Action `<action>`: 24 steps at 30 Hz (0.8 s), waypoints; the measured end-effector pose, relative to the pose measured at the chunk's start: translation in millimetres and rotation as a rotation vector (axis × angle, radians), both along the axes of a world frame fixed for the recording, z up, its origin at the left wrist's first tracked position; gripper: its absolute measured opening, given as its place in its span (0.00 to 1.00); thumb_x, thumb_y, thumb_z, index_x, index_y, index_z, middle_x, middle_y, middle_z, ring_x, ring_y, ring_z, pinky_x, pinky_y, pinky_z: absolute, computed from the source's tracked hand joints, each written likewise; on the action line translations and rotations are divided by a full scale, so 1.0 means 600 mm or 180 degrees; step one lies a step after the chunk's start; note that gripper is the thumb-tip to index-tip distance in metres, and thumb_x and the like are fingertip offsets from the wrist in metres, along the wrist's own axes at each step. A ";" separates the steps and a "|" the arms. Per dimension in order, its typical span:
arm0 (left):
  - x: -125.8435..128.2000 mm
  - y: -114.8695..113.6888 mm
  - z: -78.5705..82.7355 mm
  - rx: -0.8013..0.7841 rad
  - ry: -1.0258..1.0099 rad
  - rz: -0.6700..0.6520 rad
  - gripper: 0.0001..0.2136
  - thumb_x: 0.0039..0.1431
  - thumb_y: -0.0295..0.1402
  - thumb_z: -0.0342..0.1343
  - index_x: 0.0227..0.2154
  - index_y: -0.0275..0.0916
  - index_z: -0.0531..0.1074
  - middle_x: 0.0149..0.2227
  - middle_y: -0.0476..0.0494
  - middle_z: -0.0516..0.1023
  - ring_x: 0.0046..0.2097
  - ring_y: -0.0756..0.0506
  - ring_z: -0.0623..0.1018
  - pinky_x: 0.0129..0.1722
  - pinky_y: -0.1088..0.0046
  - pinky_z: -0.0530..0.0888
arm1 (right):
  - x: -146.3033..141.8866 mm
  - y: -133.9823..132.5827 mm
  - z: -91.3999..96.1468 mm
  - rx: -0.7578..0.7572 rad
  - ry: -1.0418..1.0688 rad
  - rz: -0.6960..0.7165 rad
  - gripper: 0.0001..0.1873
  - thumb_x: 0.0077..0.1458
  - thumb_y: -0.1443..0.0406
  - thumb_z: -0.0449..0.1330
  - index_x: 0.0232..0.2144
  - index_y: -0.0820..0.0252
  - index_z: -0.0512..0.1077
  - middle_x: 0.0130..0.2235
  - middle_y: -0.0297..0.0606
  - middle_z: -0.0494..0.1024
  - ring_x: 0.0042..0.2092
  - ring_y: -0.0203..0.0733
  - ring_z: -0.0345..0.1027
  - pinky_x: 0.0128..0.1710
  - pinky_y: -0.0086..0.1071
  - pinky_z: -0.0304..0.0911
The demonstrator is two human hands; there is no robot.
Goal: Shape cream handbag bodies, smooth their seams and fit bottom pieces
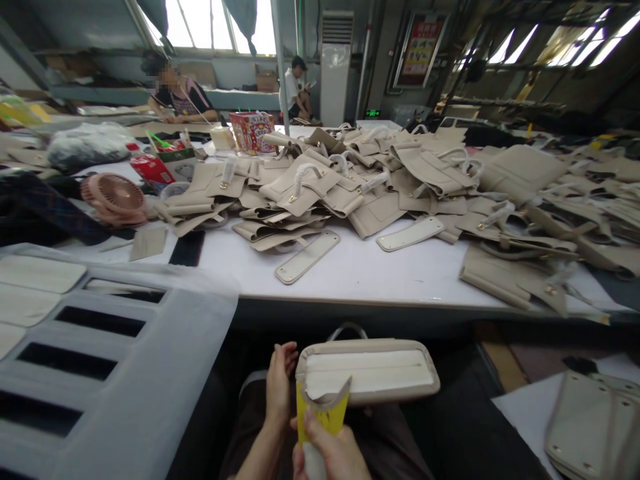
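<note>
A beige handbag [370, 401] lies across my lap, with its white flat base panel [370, 368] facing up and its handle looped out on the far side. Fingers extended, my left hand [281, 380] stands edge-on at the left end of the bag; I cannot tell if it touches. My right hand [333, 450] is wrapped round the pale handle of a yellow tool [325, 415] that has a curved, notched end. That notch overlaps the near left part of the base panel.
Beige bag pieces [310, 180] are piled over the white table [400, 277], with loose base plates [307, 257] near its front. A pink fan [114, 199] stands at left, near a grey slotted crate [165, 360]. More plates [595, 427] lie at right. Two people sit beyond.
</note>
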State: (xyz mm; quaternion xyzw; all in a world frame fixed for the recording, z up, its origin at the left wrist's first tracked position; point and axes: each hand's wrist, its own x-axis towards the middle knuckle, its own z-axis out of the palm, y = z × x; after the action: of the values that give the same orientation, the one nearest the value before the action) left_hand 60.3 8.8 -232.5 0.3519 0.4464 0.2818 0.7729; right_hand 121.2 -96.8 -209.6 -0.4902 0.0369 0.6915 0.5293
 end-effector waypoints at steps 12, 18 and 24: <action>0.052 0.002 0.070 0.1783 0.1104 -0.0159 0.24 0.68 0.48 0.42 0.38 0.40 0.80 0.40 0.44 0.82 0.43 0.42 0.78 0.42 0.70 0.70 | 0.047 0.001 0.005 0.0512 0.0205 0.0785 0.40 0.34 0.33 0.63 0.26 0.65 0.69 0.15 0.35 0.69 0.15 0.36 0.62 0.17 0.29 0.60; 0.065 0.003 0.082 0.2181 0.1756 -0.0247 0.23 0.68 0.48 0.42 0.34 0.40 0.78 0.32 0.47 0.81 0.33 0.45 0.76 0.32 0.73 0.67 | 0.060 -0.001 -0.001 0.0453 0.0333 0.0914 0.39 0.38 0.34 0.63 0.28 0.66 0.68 0.17 0.37 0.71 0.15 0.36 0.63 0.15 0.28 0.60; 0.085 0.002 0.094 0.2793 0.2666 -0.0551 0.20 0.69 0.45 0.39 0.27 0.43 0.70 0.27 0.48 0.77 0.29 0.46 0.75 0.30 0.73 0.63 | 0.086 -0.002 0.021 0.0246 0.0548 0.0908 0.40 0.36 0.35 0.64 0.30 0.68 0.69 0.19 0.40 0.75 0.15 0.37 0.65 0.16 0.29 0.63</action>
State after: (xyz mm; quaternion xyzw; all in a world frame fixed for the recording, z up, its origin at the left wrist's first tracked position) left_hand 111.4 10.3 -176.2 0.7532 0.5244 0.2134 0.3349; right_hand 172.7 -97.9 -197.2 -0.4086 -0.0145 0.8000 0.4391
